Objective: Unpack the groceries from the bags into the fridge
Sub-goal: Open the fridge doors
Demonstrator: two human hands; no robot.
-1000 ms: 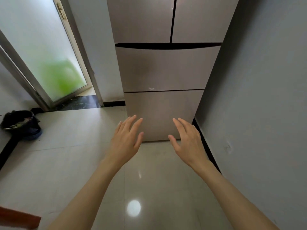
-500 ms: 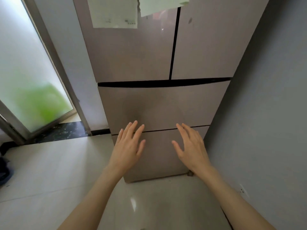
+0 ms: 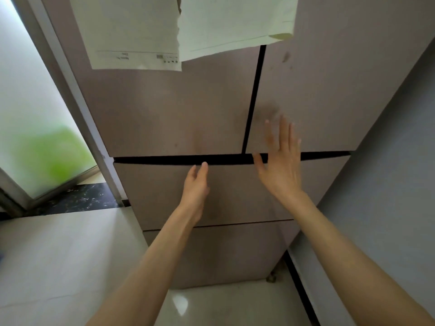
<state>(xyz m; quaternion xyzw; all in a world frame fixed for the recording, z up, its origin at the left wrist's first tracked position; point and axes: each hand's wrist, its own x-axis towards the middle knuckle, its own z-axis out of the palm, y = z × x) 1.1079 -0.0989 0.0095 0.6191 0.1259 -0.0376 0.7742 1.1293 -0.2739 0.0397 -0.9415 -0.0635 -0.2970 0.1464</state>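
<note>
The fridge (image 3: pixel 169 118) stands upright against the back of the room, its long axis vertical and its front facing the person; all doors are closed, two upper doors side by side with a dark vertical seam between them, and two wide drawers stacked below, the dark horizontal gap (image 3: pixel 160 160) running across beneath the upper doors; two sheets of paper (image 3: pixel 211 27) hang on the upper doors, overlapping, the right one with a curled corner; the left hand (image 3: pixel 196 184) reaches toward that horizontal gap, fingers straight and close together, their tips at the gap's lower edge, holding nothing; whether they touch the drawer front cannot be told; the right hand (image 3: pixel 281 165) is raised with fingers spread and straight, blurred, in front of the lower corner of the upper right door, also holding nothing; the floor (image 3: pixel 58 255) is pale glossy tile with a dark marbled threshold (image 3: pixel 77 198) at the left; a frosted glass door (image 3: pixel 30 114) stands there, a green blur behind it; a grey wall (image 3: pixel 388 184) runs along the right, close beside the fridge.
</note>
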